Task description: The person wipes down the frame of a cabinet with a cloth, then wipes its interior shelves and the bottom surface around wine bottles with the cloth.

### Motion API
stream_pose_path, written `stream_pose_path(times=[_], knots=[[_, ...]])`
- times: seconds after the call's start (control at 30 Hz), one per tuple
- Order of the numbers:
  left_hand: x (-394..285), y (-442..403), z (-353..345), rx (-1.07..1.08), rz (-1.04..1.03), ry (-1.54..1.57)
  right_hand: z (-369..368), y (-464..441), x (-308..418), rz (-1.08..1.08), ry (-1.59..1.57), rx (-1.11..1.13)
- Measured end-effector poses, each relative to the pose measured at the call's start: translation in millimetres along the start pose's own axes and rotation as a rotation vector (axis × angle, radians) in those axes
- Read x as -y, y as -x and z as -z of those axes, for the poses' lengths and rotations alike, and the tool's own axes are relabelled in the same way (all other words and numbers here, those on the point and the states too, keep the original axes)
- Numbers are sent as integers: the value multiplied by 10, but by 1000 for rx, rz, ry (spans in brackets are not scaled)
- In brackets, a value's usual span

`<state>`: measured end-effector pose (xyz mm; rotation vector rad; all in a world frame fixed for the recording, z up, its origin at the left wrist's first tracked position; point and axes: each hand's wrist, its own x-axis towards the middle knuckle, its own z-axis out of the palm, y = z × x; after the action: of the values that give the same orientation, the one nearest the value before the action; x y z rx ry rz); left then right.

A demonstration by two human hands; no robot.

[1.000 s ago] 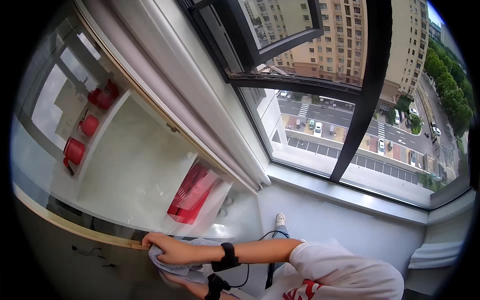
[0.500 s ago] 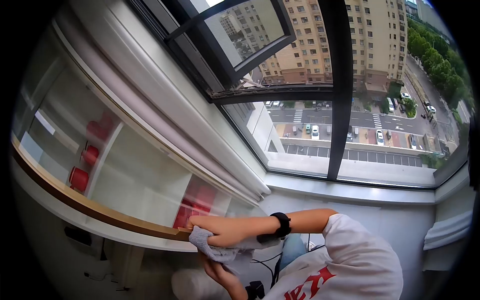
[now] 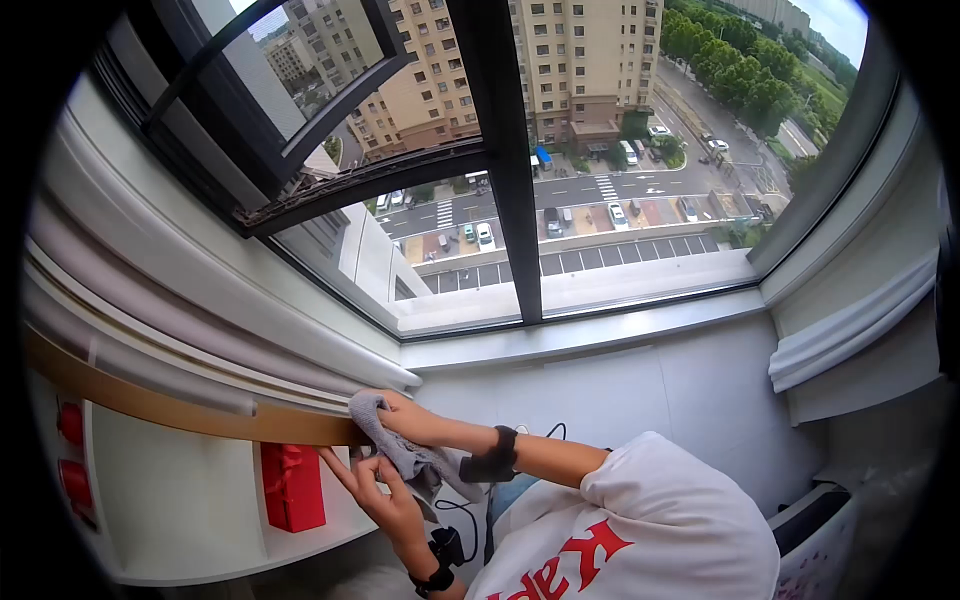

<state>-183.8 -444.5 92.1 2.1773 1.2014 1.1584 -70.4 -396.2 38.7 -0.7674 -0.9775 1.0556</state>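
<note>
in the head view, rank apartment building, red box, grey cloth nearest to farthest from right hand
1. Grey cloth: held in the right hand.
2. Red box: inside the white cabinet, lower left.
3. Apartment building: outside, beyond the window.

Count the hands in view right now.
2: the right hand gripping the grey cloth, and the left hand below it, index finger extended towards the wooden edge.

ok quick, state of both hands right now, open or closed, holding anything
Left hand: index finger extended, other fingers bent; whether it grips anything cannot be told.
Right hand: closed, holding the gray cloth.
</note>
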Motion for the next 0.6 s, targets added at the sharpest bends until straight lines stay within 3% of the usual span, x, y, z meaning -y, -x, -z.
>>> stream_pose_path(times=[0.03,0.1,0.17,0.23,0.43,0.6], knots=[[38,-81,-66,60,-65,-68,136,32,19,-116,-28,-30],[149,-258,-194,131,-114,-9,354,-61,-91,48,62,-13],[192,-453,-311,157,-265,-33,460,-131,83,46,143,-63],[212,-585,-437,237,-228,105,538,-251,133,106,154,-125],[549,-747,-727,360,-88,368,797,-414,-10,-110,-25,-219],[820,-598,-825,347,17,533,625,-145,-45,-80,132,-312]])
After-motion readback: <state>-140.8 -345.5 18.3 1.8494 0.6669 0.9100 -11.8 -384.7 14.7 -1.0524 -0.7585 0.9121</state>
